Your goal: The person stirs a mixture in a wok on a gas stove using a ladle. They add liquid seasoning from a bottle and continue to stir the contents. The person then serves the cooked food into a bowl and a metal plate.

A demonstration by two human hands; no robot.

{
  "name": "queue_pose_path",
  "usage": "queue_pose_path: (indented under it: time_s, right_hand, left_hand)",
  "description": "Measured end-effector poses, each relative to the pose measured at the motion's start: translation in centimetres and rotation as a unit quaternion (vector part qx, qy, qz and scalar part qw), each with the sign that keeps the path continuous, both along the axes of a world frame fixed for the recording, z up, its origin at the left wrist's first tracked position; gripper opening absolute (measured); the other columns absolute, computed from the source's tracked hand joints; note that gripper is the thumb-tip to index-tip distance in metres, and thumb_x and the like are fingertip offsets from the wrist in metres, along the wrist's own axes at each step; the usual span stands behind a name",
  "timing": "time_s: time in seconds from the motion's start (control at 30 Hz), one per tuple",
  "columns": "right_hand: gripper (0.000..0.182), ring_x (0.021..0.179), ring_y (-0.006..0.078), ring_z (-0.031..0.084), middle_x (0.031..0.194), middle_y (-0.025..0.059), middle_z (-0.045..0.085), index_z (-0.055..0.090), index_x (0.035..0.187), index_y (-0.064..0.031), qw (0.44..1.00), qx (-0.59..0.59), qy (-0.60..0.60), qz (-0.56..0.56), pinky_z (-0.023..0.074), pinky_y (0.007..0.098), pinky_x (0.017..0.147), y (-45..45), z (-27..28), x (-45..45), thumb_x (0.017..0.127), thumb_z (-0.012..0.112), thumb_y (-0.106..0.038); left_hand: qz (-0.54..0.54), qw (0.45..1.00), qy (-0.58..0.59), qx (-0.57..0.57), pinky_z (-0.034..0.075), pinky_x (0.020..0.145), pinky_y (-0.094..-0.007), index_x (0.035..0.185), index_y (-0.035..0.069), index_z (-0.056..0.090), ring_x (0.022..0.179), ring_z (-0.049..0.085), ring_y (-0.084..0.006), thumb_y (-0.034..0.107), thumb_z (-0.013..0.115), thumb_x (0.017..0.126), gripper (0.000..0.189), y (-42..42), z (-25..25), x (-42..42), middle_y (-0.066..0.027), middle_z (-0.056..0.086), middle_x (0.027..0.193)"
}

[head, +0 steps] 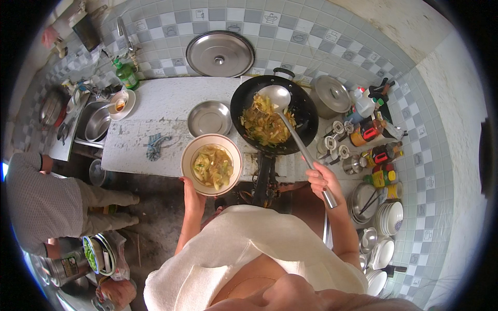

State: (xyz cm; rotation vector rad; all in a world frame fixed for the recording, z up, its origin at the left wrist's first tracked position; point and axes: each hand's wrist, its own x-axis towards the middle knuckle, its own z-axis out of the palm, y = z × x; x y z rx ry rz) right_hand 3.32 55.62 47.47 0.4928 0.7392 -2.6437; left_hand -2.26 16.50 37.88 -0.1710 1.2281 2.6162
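Observation:
My left hand (pixel 192 194) holds a cream bowl (pixel 186 165) with a brown rim from its lower left side. Cooked sliced vegetables (pixel 212 167) in broth lie in the bowl. In my right hand (pixel 324 182) is the long handle of a metal ladle (pixel 278 95). The ladle's head is inside a black wok (pixel 305 128), touching a heap of the same kind of cooked food (pixel 266 126). The wok's handle (pixel 264 177) points toward me. Just behind the bowl sits a shallow steel dish (pixel 209 118), partly covered by the bowl's edge.
A crumpled blue cloth (pixel 156 145) lies on the worn white counter (pixel 132 159). Against the tiles leans a steel lid (pixel 220 54). A lidded pot (pixel 331 97), sauce bottles (pixel 367 132) and stacked plates (pixel 391 217) line the right side. Another person (pixel 50 202) stands at left near the sink (pixel 93 142).

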Motion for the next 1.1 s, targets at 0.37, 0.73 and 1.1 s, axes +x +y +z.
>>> queue_pose_path:
  time_s: [0.37, 0.73, 1.1]
  right_hand:
    - [0.025, 0.044, 0.0042, 0.038, 0.071, -0.0006, 0.044, 0.045, 0.124, -0.0084, 0.974, 0.213, -0.038, 0.065, 0.0323, 0.0215, 0.037, -3.2, -2.4, -0.1, 0.102, 0.043, -0.021]
    - [0.046, 0.048, 0.0038, 0.04, 0.079, 0.003, 0.042, 0.024, 0.145, 0.002, 0.955, -0.291, -0.048, -0.007, 0.0381, 0.02, 0.04, -1.3, -3.9, -0.4, 0.104, 0.035, -0.016]
    - [0.03, 0.044, -0.0002, 0.034, 0.072, -0.0028, 0.044, 0.046, 0.129, -0.0123, 0.945, 0.316, -0.045, 0.071, 0.0302, 0.0184, 0.036, -4.6, -2.0, -0.5, 0.101, 0.045, -0.024]
  left_hand:
    - [0.038, 0.999, -0.015, 0.001, 0.057, 0.062, -0.0387, 0.145, 0.011, 0.028, 0.108, 0.06, -0.0255, 0.06, 0.03, 0.098, 0.069, 0.5, 0.2, 0.0, -0.0118, 0.048, 0.136]
    - [0.053, 0.998, -0.012, 0.004, 0.057, 0.062, -0.0387, 0.144, 0.01, 0.029, 0.105, 0.061, -0.0256, 0.059, 0.029, 0.099, 0.067, 0.2, -0.5, 0.0, -0.0121, 0.052, 0.132]
    - [0.037, 0.999, -0.001, 0.002, 0.055, 0.059, -0.0388, 0.141, 0.009, 0.032, 0.093, 0.064, -0.0253, 0.059, 0.029, 0.099, 0.065, 0.6, 0.2, -0.3, -0.0125, 0.055, 0.125]
